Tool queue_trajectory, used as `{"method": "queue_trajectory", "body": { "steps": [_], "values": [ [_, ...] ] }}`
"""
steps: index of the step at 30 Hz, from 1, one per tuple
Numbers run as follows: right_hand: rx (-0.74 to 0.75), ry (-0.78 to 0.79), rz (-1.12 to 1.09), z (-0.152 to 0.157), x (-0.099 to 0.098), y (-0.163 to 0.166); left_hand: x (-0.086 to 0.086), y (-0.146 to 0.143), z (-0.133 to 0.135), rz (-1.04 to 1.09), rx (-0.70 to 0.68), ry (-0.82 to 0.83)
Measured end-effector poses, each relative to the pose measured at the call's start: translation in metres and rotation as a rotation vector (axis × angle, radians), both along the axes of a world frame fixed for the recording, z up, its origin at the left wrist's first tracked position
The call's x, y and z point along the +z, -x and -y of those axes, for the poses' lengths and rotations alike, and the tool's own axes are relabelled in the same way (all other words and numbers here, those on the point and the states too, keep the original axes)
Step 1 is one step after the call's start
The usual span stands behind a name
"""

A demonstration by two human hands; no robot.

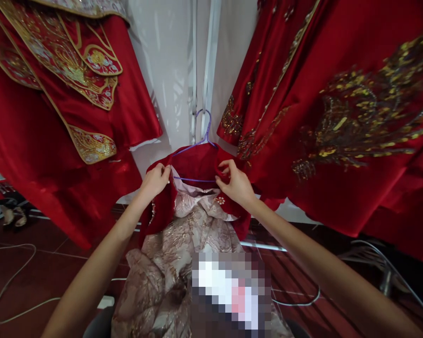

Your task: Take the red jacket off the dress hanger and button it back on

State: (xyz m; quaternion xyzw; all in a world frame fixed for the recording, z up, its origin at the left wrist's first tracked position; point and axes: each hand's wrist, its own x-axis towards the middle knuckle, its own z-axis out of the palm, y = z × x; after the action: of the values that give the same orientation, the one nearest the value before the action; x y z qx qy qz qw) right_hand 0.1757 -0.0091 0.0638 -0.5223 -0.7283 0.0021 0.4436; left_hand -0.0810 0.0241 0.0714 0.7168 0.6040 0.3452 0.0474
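Observation:
In front of me a dark red short jacket [162, 206] hangs on a purple hanger [206, 126], over a pale pink brocade dress [197, 234]. My left hand [157, 180] pinches the jacket's edge at its left shoulder, close to the hanger's bar. At the right shoulder my right hand [236, 183] grips the jacket's collar edge between thumb and curled fingers. A small beaded flower brooch [219, 200] sits on the jacket's right front, just below my right hand. The hanger's hook loops around a white upright pole.
Large red embroidered gowns hang at the left [74, 103] and right [338, 117]. Behind the hanger stands a white pole [207, 61]. A white cable [17, 246] curls on the dark red tiled floor, with high-heeled shoes [16, 217] further left. A pixelated patch covers the lower middle.

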Motion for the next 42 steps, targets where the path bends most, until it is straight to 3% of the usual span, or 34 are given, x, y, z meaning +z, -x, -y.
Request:
{"method": "queue_trajectory", "body": {
  "steps": [2,7,12,14,18,21,27,31,37,42],
  "values": [
    [0.035,-0.027,0.01,-0.002,0.0,-0.003,-0.007,0.004,0.002,0.033,-0.03,0.04],
    [0.131,0.071,-0.097,-0.008,-0.005,0.005,-0.007,-0.005,0.001,0.174,-0.13,-0.118],
    [0.43,0.205,-0.182,-0.011,-0.007,0.032,0.0,-0.041,0.013,0.181,-0.64,-0.037],
    [0.52,0.252,-0.223,-0.011,-0.008,0.037,-0.004,-0.051,0.018,0.179,-0.71,-0.018],
    [0.606,0.367,-0.398,-0.005,-0.012,0.028,-0.024,-0.058,0.024,0.267,-0.674,-0.095],
    [0.652,0.451,-0.515,0.003,-0.015,0.02,-0.037,-0.06,0.026,0.423,-0.551,-0.131],
    [0.56,0.306,-0.446,0.01,-0.021,0.025,-0.046,-0.063,0.026,0.63,-0.346,-0.124],
    [0.481,0.235,-0.431,0.011,-0.023,0.033,-0.042,-0.06,0.024,0.543,-0.349,-0.091],
    [0.431,0.194,-0.451,0.009,-0.025,0.034,-0.031,-0.055,0.029,0.361,-0.496,-0.123],
    [0.417,0.173,-0.463,0.009,-0.025,0.031,-0.023,-0.054,0.041,0.221,-0.528,-0.145]
  ]
}}
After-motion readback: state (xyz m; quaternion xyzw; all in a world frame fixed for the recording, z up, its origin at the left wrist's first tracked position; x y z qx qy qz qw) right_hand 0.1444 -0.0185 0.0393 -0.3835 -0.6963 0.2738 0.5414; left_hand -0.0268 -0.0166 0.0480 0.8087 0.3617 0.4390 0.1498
